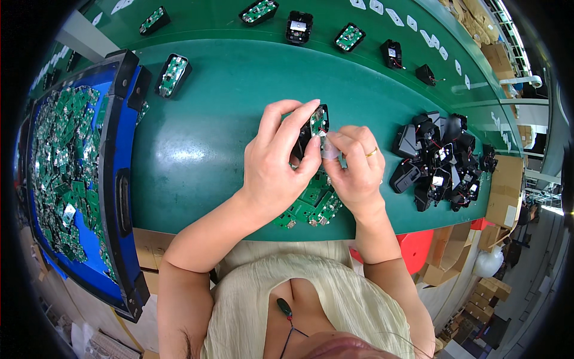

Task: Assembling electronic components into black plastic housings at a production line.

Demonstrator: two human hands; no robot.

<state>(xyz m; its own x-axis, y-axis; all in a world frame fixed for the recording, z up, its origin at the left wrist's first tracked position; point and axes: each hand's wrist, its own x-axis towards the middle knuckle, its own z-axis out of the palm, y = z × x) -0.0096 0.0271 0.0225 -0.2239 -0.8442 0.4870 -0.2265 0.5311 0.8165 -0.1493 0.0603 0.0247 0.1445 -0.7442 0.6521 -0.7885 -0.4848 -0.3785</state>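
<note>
Above the middle of the green table, my left hand [275,158] is closed around a black plastic housing [303,142], which it holds tilted on its side. A small green circuit board [319,119] sits in the housing's open face, with a bit of red wire showing. My right hand [360,164] pinches at the near end of the board. Something pale and translucent shows by its fingertips, too small to name. Just under both hands lies a loose heap of green circuit boards [308,203], partly covered by my right hand.
At left stands a black-rimmed blue bin [123,90] full of circuit boards. A housing with a board [173,76] rests nearby. Black housings [439,158] are piled at right, beside a cardboard box [507,185]. More housings [299,27] line the green surface at the back.
</note>
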